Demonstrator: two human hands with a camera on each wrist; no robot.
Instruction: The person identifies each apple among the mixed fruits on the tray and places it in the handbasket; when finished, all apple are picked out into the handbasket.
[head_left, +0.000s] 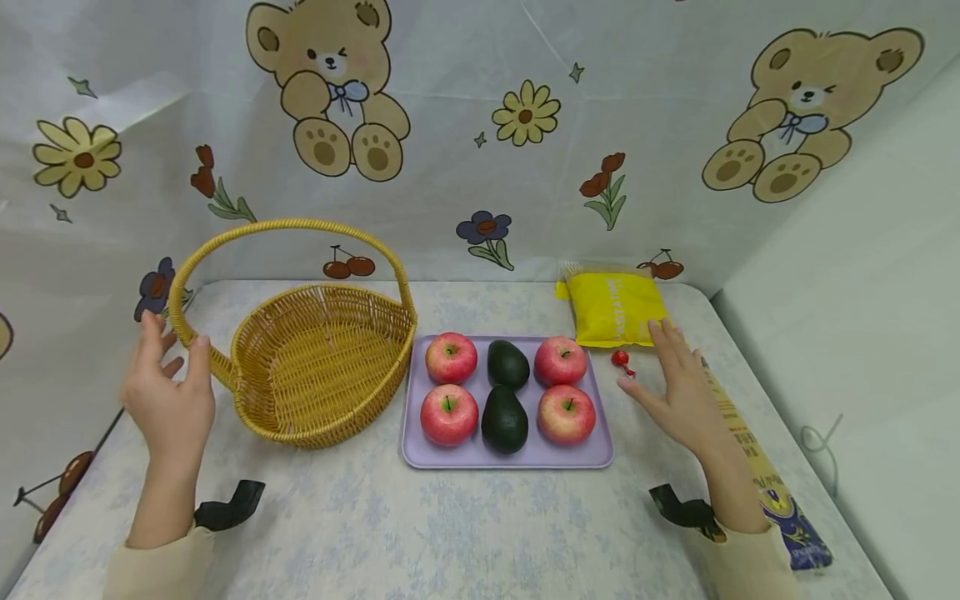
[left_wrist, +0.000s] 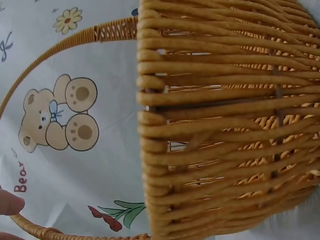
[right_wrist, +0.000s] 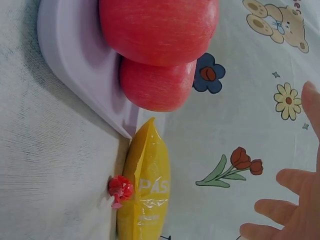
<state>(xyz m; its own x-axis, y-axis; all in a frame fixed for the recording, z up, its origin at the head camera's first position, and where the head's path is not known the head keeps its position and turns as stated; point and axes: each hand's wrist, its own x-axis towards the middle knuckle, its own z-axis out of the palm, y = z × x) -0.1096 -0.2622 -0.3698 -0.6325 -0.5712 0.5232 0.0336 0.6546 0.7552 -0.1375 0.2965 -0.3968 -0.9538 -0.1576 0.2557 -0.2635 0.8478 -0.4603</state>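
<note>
1. Head view (clock on frame centre): wicker basket (head_left: 322,375), golden-yellow, round, woven floor visible, tall arched handle (head_left: 292,224); at 8–9 o'clock on tabletop (head_left: 465,533).
2. Same: L hand (head_left: 168,408), 8–9 o'clock, thumb & fingers apart w/ handle between; contact unclear. R hand (head_left: 686,404), 4 o'clock, fingers extended, nothing held.
3. Same, edges/room: basket's 4 o'clock rim just beside lilac tray (head_left: 465,460) at 6; tabletop runs wide below both; wall bounds far R.
4. Same, surroundings: tray bears four red apples (head_left: 448,417) w/ two dark avocados (head_left: 504,421) between; yellow packet (head_left: 617,308) at 3; red wrapped sweet (head_left: 620,358) & long pack (head_left: 798,533) at 4, pack partly behind R forearm.
5. L wrist view: basket wall fills 3 o'clock; handle arcs via 9; fingertips (left_wrist: 10,204) at 8, by handle.
6. R wrist view: tray edge 10, apples 12, sweet 7, packet 6; R hand at 4, fingers spread, apart from all.
</note>
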